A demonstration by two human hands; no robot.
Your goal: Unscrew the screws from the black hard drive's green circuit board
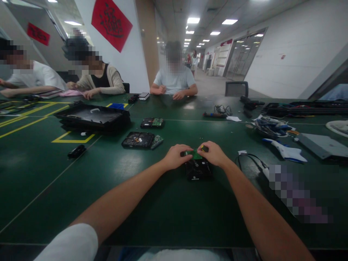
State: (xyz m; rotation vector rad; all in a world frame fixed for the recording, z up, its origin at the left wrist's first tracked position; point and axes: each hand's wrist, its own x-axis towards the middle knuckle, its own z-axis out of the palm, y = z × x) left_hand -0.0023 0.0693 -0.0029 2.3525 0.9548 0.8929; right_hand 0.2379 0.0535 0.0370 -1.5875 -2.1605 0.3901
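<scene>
I see left hand and right hand pinching flat green circuit board over boxy black drive, frame centre. Opened drive upper left; cable right. Glossy green table.

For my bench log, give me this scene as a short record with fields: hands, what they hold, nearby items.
left hand: grips the green circuit board at its left end
right hand: pinches the board's right end
under board: black hard drive on the green table
nearby left: another opened drive, black tray
nearby right: black cable
others: three people seated across
</scene>
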